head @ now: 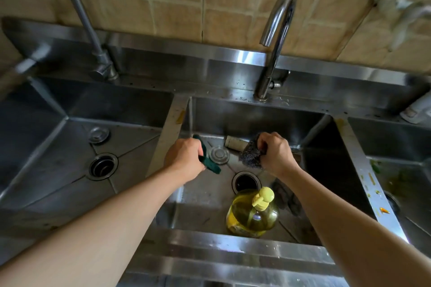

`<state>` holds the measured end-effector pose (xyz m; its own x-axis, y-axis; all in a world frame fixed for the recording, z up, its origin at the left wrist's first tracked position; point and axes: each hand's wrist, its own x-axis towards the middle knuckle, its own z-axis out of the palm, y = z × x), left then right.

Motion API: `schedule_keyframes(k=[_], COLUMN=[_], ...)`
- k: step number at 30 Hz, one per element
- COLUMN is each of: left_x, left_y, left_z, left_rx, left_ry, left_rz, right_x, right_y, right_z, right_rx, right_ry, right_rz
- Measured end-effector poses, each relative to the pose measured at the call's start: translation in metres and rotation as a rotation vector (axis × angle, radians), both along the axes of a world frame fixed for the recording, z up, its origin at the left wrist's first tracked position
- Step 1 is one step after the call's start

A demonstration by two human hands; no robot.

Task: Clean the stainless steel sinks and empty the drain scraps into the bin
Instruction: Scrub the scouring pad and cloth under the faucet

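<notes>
Three stainless steel sinks run side by side. Both my hands are over the middle sink (205, 196). My left hand (184, 158) grips a dark green scouring pad (210, 163), folded in the fist. My right hand (275, 154) grips a dark steel wool scrubber (250, 151). Below them lie a round metal drain plug (219, 155) and the open drain hole (246, 182) of this sink. The left sink (58, 170) has its own drain (102, 166) and a loose plug (99, 134). The right sink (408, 184) holds green and yellowish food scraps (394, 182).
A yellow bottle of dish soap (253, 213) stands in the middle sink near the front. A pale cylinder (234, 142) lies at the back of that sink. Two faucets rise from the back ledge, one at the left (81, 14) and one in the middle (275, 37). Behind is a tiled wall.
</notes>
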<state>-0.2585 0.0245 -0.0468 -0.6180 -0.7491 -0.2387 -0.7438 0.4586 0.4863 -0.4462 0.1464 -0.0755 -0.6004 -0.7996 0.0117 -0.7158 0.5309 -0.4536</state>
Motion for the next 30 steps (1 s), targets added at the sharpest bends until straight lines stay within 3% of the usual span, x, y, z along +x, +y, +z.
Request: schedule_keyframes(k=[15, 30], left_x=[0.045, 0.178], left_y=[-0.011, -0.016], left_z=[0.074, 0.131], left_rx=[-0.115, -0.254], left_ry=[0.120, 0.161], left_rz=[0.143, 0.479], right_x=[0.034, 0.140], right_y=[-0.045, -0.136], right_z=[0.083, 0.129], right_rx=[-0.110, -0.136], right_ry=[-0.031, -0.063], right_rz=[0.158, 0.501])
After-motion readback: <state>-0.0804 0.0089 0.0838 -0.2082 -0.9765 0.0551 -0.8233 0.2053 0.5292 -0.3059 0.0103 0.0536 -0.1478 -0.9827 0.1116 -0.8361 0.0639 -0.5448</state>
